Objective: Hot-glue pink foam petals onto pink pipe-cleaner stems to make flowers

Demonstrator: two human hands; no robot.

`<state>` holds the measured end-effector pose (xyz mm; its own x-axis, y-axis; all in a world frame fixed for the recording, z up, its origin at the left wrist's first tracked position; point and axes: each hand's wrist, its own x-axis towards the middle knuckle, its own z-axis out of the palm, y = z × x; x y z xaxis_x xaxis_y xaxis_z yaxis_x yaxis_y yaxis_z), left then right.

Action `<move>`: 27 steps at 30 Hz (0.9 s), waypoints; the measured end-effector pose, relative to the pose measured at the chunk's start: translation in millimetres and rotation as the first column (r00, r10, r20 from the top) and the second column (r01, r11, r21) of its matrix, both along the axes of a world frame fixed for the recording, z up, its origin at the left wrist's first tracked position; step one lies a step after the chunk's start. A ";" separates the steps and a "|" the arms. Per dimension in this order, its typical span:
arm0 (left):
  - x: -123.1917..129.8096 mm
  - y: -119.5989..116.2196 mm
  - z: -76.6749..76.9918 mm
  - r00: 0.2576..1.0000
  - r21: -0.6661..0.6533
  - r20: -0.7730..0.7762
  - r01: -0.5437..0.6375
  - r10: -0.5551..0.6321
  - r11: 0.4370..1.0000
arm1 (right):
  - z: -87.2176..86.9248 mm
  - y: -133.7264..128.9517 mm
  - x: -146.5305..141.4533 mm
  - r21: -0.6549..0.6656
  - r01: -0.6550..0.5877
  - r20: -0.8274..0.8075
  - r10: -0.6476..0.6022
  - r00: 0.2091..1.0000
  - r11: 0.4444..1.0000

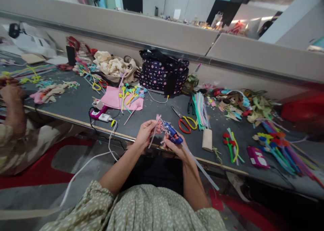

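At the table's front edge, my left hand [146,133] pinches a pink pipe-cleaner flower [158,119] whose stem hangs down. Close beside it, my right hand [174,146] is wrapped round a blue hot glue gun [172,132]. The gun's nozzle end points at the flower; whether they touch I cannot tell. A long clear glue stick [201,168] sticks out from the back of the gun over my right forearm. Beyond my hands lie scissors [186,122] with one red and one yellow handle, blades slightly apart.
Finished stems lie on a pink sheet [108,97]. A polka-dot bag [162,72] stands at the back. Pipe cleaners [200,109], a cardboard tube [207,139] and a magenta box [257,157] are on the right. A white cable [110,143] crosses the left edge, near another person's arm [15,106].
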<state>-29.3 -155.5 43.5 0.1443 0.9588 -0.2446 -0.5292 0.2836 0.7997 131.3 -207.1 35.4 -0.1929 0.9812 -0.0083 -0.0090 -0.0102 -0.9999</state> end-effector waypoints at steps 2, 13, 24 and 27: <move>-0.2 0.6 -1.4 1.000 0.000 0.001 -0.007 0.007 1.000 | -0.5 -0.1 -1.9 -0.005 -0.006 -0.041 0.006 0.999 1.000; -0.2 1.1 -15.4 0.991 -0.040 0.108 0.089 -0.085 0.995 | -6.6 23.1 2.0 -0.221 0.342 -0.367 -0.403 0.838 0.913; 5.9 -3.5 -10.9 0.971 -0.016 0.203 0.133 -0.127 0.991 | -17.5 33.9 -24.5 -0.397 0.089 -0.640 -0.345 0.687 0.914; 3.9 -4.4 -12.2 0.971 -0.010 0.201 0.135 -0.130 0.991 | -19.2 35.0 -29.1 -0.401 0.096 -0.607 -0.343 0.717 0.911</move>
<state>-25.4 -159.9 31.3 0.3176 0.9222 -0.2205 -0.6338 0.3794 0.6741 102.2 -172.2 16.1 -0.0503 0.9580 -0.2822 -0.6981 -0.2358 -0.6761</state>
